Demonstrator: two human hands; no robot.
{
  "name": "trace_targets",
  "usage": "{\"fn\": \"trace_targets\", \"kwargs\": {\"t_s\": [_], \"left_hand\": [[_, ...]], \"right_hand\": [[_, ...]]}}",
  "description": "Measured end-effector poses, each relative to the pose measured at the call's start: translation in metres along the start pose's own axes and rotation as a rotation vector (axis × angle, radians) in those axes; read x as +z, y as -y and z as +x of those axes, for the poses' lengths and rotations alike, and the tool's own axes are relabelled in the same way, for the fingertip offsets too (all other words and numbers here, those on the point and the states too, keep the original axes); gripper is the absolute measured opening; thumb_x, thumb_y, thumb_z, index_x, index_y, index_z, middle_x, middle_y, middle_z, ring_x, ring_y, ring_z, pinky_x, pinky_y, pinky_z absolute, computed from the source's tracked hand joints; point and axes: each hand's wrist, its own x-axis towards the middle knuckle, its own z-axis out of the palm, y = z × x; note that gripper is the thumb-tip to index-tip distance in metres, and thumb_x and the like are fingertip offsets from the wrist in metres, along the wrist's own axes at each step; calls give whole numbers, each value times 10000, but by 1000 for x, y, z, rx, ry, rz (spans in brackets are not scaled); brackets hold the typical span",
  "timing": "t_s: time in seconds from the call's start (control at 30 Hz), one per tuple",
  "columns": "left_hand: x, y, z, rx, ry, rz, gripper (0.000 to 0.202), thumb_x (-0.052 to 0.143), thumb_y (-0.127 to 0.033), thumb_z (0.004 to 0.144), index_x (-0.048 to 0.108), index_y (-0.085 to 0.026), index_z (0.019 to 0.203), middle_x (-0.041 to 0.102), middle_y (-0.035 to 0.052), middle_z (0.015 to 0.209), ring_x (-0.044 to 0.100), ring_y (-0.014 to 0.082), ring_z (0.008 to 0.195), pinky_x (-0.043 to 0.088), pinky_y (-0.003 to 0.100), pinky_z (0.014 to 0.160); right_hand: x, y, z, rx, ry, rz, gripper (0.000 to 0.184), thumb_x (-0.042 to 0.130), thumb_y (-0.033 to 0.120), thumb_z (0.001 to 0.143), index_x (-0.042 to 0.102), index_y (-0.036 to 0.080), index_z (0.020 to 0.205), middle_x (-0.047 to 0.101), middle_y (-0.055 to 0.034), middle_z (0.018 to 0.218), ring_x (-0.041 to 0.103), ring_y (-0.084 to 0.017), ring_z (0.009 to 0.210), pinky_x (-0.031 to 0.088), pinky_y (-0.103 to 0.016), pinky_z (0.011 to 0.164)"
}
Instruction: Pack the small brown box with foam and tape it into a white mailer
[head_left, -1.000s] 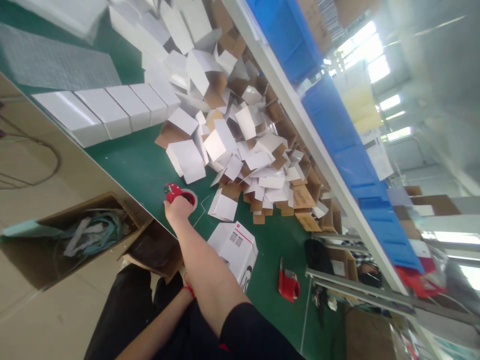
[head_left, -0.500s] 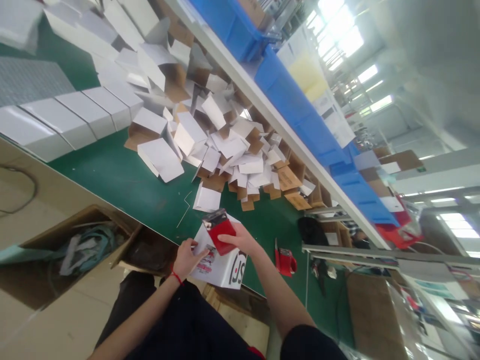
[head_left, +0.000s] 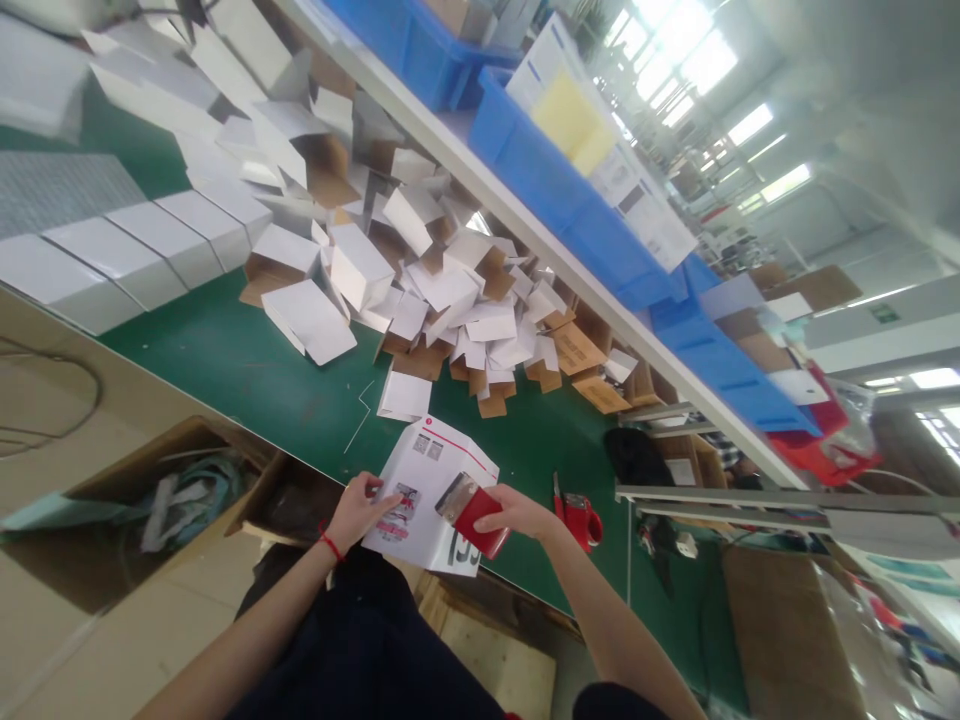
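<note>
A white printed leaflet [head_left: 427,480], creased along its length, lies at the table's near edge. It bears QR codes, a red line and large dark lettering. My left hand [head_left: 364,515] grips its left edge, with the thumb on the printed face and the other fingers curled at the edge. Over the right part of the leaflet, my right hand [head_left: 517,512] is closed around a flat red packet [head_left: 480,520] with a dark, shiny end. The packet covers part of the lettering. Just beyond the leaflet sits a small white box [head_left: 405,396].
A heap of open white cartons [head_left: 450,300] spreads along the back of the green table [head_left: 225,345]. White boxes [head_left: 127,250] stand in a row at left. A red tape dispenser [head_left: 579,522] lies at right. Blue bins [head_left: 570,200] line the shelf above.
My right hand has moved the red packet right and toward me, across the leaflet. More of the leaflet's printed face now shows. My left hand stays at its left edge.
</note>
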Motion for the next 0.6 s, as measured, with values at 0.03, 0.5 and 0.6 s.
{"fn": "trace_targets", "kwargs": {"t_s": [0.03, 0.5, 0.6], "left_hand": [[-1, -1, -1, 1, 3, -5, 543, 754, -623, 574, 568, -193, 848, 699, 70, 892, 689, 284, 872, 567, 378, 696], [-8, -21, -14, 114, -3, 214, 410, 656, -551, 721, 573, -189, 892, 675, 100, 951, 653, 280, 910, 525, 396, 810], [-6, -37, -22, 271, -166, 273, 334, 656, -437, 725, 600, -184, 937, 660, 122, 1035, 624, 308, 1013, 508, 443, 914]], "right_hand": [[-3, 1, 2, -9, 19, -7, 418, 804, 441, 665, 745, 168, 977, 750, -30, 878, 685, -206, 771, 539, -302, 705], [-30, -4, 25, 1, 115, 104, 515, 835, 426, 682, 722, 151, 1103, 747, -48, 967, 684, -198, 809, 521, -301, 739], [-32, -5, 29, 26, 110, 115, 532, 870, 433, 638, 730, 142, 1061, 748, -45, 918, 683, -195, 778, 524, -302, 730]]}}
